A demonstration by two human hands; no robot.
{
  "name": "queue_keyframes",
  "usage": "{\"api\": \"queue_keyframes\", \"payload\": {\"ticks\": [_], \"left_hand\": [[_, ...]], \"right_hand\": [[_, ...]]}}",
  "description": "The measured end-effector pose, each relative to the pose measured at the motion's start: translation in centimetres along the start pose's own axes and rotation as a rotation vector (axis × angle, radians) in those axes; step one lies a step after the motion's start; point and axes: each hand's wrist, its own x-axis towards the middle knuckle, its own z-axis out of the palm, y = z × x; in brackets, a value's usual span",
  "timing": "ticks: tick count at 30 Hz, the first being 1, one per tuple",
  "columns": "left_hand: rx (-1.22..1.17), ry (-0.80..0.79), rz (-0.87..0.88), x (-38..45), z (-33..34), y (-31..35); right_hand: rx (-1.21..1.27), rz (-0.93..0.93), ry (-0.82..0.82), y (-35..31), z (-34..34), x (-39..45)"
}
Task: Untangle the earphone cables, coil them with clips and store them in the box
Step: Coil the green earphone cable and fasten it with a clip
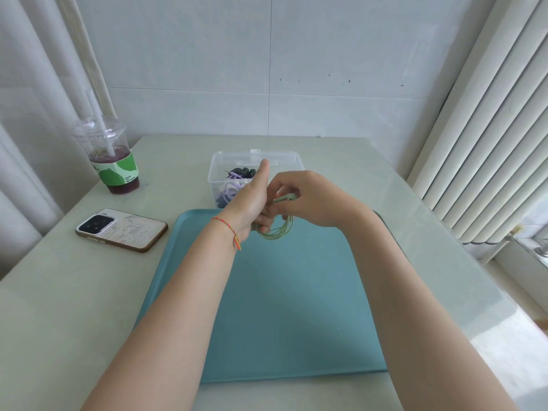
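Nearest to the person lies a teal tray on the pale table, and both forearms reach over it. Above its far part the two hands meet. The left hand has its thumb pointing up, and the green earphone cable is wound in loops around its fingers, so the coil hangs just under the hand, above the tray. A thin coloured string bracelet sits on the left wrist. The right hand has curled fingers that pinch a pale green earbud at the end of the same cable, close beside the left hand.

To the left of the tray, a phone lies face down in a patterned case.

Just behind the hands stands the clear plastic box, open, with purple and dark cables already inside.

Farther left is a plastic cup with a dark purple drink and a straw. Its green label has small writing which I cannot read.
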Motion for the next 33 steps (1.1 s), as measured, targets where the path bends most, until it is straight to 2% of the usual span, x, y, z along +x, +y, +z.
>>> {"api": "queue_keyframes", "payload": {"ticks": [5, 8, 14, 19, 22, 24, 27, 30, 33], "left_hand": [[-0.106, -0.045, -0.029, 0.4, -0.1, 0.0], [-0.174, 0.000, -0.015, 0.6, -0.2, 0.0], [-0.071, 0.136, 0.059, -0.1, -0.6, 0.7], [0.296, 0.348, 0.114, -1.3, -4.0, 0.8], [0.736, 0.441, 0.086, -2.2, -6.1, -1.1], [0.973, 0.399, 0.004, -2.9, -6.6, -1.9], [1.117, 0.228, -0.149, -3.1, -6.4, -3.1], [1.153, 0.194, -0.182, -2.2, -6.2, -4.0], [1.067, 0.102, -0.247, -2.3, -6.0, -3.3]], "right_hand": [[0.005, -0.001, 0.105, 0.1, 0.2, 0.3], [0.004, 0.007, 0.151, 0.2, 0.5, 0.5], [0.031, 0.025, 0.259, 0.1, 0.8, 0.7], [0.072, 0.045, 0.252, -0.4, 1.8, 1.0], [0.092, 0.056, 0.212, -1.1, 2.8, 0.8], [0.102, 0.067, 0.203, -1.4, 3.3, 0.5], [0.111, 0.093, 0.210, -1.5, 3.5, 0.1], [0.124, 0.108, 0.218, -1.4, 3.2, -0.4], [0.139, 0.125, 0.237, -1.2, 2.3, -0.7]]}}
